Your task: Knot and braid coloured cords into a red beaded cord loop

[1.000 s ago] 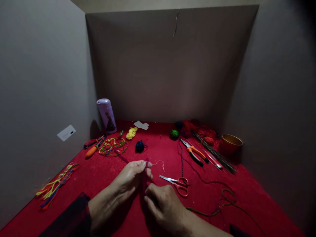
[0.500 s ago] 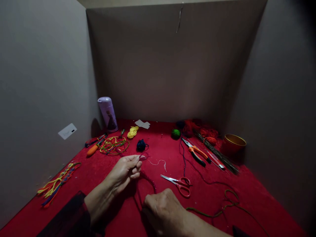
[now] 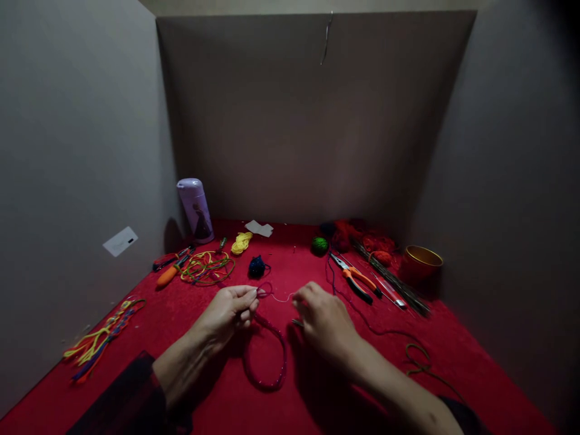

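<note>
My left hand (image 3: 231,307) is closed, thumb against forefinger, on a dark pink cord (image 3: 280,338). A small loop of the cord stands out past the fingertips, and a long beaded-looking bend of it hangs below onto the red cloth. My right hand (image 3: 324,314) is raised to the right of the loop, smeared by motion, its fingers curled; whether they grip anything does not show. Close to its fingertips lies a thin white thread (image 3: 281,299). Under this hand the scissors (image 3: 298,323) are mostly hidden, with just a blade tip visible.
Blue yarn (image 3: 257,266), yellow yarn (image 3: 241,243) and a green ball (image 3: 319,245) lie beyond the hands. Orange-handled pliers (image 3: 357,283), a twig bundle (image 3: 394,279) and a gold-rimmed bowl (image 3: 422,263) are at right. A purple bottle (image 3: 196,211) stands back left, near tangled cords (image 3: 207,267).
My right hand has moved up and away from the near part of the cord, which now hangs as a wide bend. It now covers the scissors. My left hand keeps its hold.
</note>
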### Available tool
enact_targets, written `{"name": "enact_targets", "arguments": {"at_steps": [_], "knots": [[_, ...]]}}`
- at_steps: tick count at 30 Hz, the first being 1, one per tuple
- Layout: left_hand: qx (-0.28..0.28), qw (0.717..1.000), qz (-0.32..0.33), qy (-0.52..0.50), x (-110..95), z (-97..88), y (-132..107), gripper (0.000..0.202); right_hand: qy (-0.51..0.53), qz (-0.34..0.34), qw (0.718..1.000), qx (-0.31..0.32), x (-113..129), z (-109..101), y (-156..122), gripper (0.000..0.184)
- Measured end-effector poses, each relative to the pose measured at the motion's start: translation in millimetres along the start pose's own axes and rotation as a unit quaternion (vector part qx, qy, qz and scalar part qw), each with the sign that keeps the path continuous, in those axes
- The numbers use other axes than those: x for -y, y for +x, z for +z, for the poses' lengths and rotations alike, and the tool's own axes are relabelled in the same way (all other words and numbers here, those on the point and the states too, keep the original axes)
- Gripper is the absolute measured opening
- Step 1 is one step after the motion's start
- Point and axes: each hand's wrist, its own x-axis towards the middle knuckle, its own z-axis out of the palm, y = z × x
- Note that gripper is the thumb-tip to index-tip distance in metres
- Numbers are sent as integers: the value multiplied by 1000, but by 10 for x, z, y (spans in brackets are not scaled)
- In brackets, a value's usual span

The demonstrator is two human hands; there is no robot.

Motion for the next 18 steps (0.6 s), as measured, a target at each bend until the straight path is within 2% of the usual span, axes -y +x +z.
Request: {"name": "enact_targets", "arguments": {"at_steps": [3,7,9,13,16,18], "knots": [[1,1000,0,5,28,2,11,28,-29,82,995,39,-164,38,297,16],[-8,1000,9,15,65,7,22,29,-47,90,989,108,-249,223,478,17],[-21,1000,20,1,80,7,29,29,-33,82,988,123,-234,235,539,17],[-58,997,44,-39,123,38,32,28,58,18,991,123,-71,-17,833,14],[-55,998,19,-32,187,101,24,30,122,-62,985,106,187,-258,1220,12],[-52,998,5,-26,239,144,20,29,164,-102,976,102,407,-318,1503,10]]}}
